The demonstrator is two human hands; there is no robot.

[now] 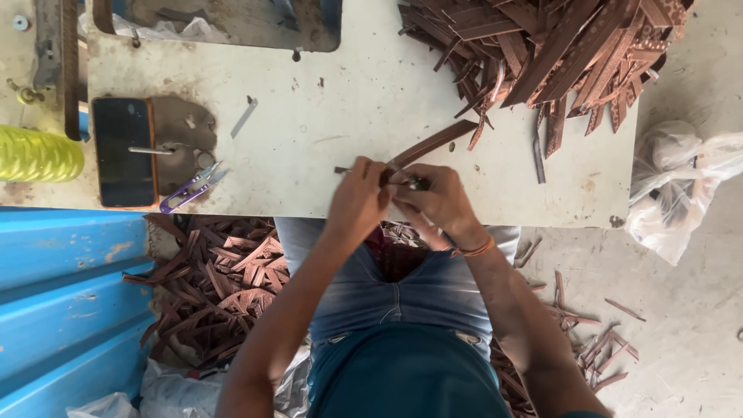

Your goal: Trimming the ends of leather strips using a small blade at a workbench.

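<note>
Both hands meet at the front edge of a white worktable (325,116). My left hand (357,200) pinches one end of a long brown strip (433,142) that runs up and to the right across the table. My right hand (439,200) is closed over the same strip beside it, with a small dark green object partly showing between its fingers. A big heap of similar brown strips (557,54) lies at the table's far right corner.
Purple thread snips (190,190) and a dark phone (122,151) lie at the table's left, by a yellow thread cone (35,155). More brown strips (224,286) cover the floor at left and right. A white plastic bag (681,186) sits right; blue metal panel (62,310) left.
</note>
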